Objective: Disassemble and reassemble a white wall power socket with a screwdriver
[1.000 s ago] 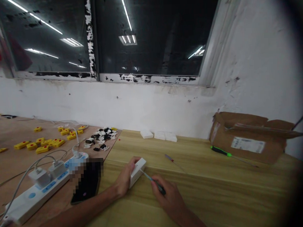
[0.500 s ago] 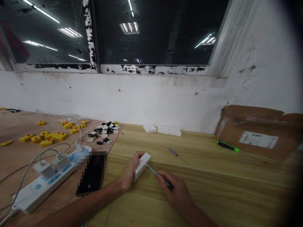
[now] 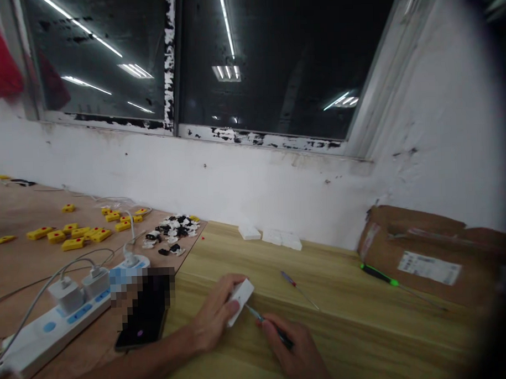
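Observation:
My left hand (image 3: 218,312) is closed round a small white rectangular plastic box (image 3: 245,293), held tilted above the wooden table, its thumb across the near face. In my right hand (image 3: 292,343) is a screwdriver (image 3: 278,331) with a dark handle and a thin shaft. The shaft's tip points at the side of the white box; whether it touches or enters it I cannot tell. Behind my right hand lies a second, thin screwdriver (image 3: 295,285) with a purple-red handle.
White boxes (image 3: 275,237) stand along the wall. A green-black screwdriver (image 3: 378,274) lies by a cardboard box (image 3: 421,250) at right. At left are a power strip (image 3: 38,340) with plugs, a phone (image 3: 145,315), yellow pieces (image 3: 86,234) and black-and-white parts (image 3: 177,228).
The view has tilted up and shifted slightly, so the table sits lower. My left thumb has come over the front of the white box. The screwdriver stays at its side.

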A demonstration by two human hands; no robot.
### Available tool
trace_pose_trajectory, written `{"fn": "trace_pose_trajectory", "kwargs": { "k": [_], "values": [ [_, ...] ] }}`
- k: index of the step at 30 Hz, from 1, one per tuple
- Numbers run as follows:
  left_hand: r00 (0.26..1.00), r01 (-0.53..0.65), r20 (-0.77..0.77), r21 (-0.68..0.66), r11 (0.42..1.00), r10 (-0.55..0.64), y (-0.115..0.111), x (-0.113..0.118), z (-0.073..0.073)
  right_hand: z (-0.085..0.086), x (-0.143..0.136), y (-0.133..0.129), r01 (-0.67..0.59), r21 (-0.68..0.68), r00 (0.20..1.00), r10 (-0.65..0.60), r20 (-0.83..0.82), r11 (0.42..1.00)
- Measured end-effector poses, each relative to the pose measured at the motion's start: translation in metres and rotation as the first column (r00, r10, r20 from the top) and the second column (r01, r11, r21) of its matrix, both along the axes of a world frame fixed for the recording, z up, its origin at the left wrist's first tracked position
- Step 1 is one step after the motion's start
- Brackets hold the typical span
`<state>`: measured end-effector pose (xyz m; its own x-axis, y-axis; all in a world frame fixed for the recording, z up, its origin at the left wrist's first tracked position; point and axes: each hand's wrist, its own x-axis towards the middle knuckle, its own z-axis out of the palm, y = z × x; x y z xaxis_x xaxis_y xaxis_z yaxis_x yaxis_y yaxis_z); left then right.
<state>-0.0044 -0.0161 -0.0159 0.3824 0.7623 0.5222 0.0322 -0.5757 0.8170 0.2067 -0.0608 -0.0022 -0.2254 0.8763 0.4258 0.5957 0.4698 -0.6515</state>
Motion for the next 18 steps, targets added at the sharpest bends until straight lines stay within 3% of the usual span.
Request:
{"fn": "trace_pose_trajectory", "kwargs": {
  "k": [8,18],
  "values": [
    [0.997,0.049,-0.073,0.131,0.99,-0.04,-0.002,-0.002,-0.001,-0.002,0.001,-0.019,0.088,-0.097,0.99,-0.076,0.121,0.991],
    [0.989,0.022,-0.151,0.066,0.998,-0.012,-0.004,-0.005,0.009,-0.003,-0.013,-0.035,0.233,-0.095,0.962,-0.216,0.167,0.968]
  ]
}}
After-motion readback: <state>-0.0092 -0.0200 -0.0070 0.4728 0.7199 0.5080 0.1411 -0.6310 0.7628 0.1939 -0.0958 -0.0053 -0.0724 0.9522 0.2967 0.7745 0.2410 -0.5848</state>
